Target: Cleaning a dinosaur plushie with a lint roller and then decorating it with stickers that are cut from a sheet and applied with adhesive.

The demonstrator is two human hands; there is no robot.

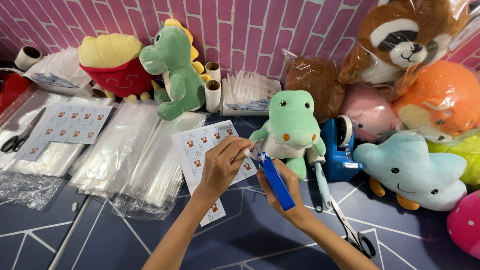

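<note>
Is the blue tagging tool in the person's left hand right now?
No, the blue tagging tool lies in the right hand, while the left hand pinches at its tip beside the green crocodile plush.

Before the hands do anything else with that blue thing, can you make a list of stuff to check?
1. Right hand holds the blue tool firmly: ok.
2. Left hand fingertips pinch at the tool's top end: ok, though what they pinch is too small to tell.
3. Sticker sheet lies flat under the left hand: ok.
4. Light green crocodile plush sits upright just behind the tool: ok.
5. Scissors lie close beside the right wrist, blades shut: cannot tell if they are in the way.
</note>
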